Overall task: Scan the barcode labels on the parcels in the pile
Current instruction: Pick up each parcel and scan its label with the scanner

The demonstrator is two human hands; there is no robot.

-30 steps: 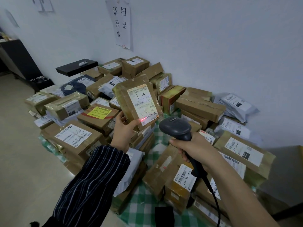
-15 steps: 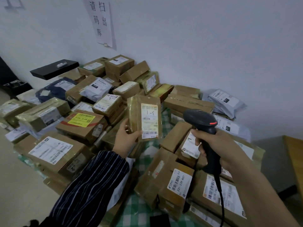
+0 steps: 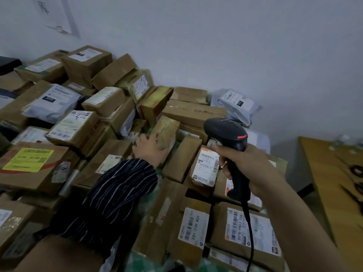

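Note:
A pile of brown cardboard parcels (image 3: 84,130) with white barcode labels fills the floor against the wall. My left hand (image 3: 149,148), in a dark striped sleeve, grips a small taped brown parcel (image 3: 167,132) low in the middle of the pile, its label turned away to the right. My right hand (image 3: 241,163) holds a black handheld barcode scanner (image 3: 225,132) upright by its handle, to the right of that parcel; its cable (image 3: 249,232) hangs down. No red scan light shows. The picture is blurred.
A white wall stands behind the pile, with a paper notice (image 3: 55,14) at top left. Grey plastic mailer bags (image 3: 235,107) lie at the back right. A yellow wooden table (image 3: 334,183) stands at the right. Green checked cloth (image 3: 141,262) shows under the parcels.
My left hand has carried the scanned parcel from in front of the scanner down and forward into the pile. The scanner has swung away to the right and its red light is gone.

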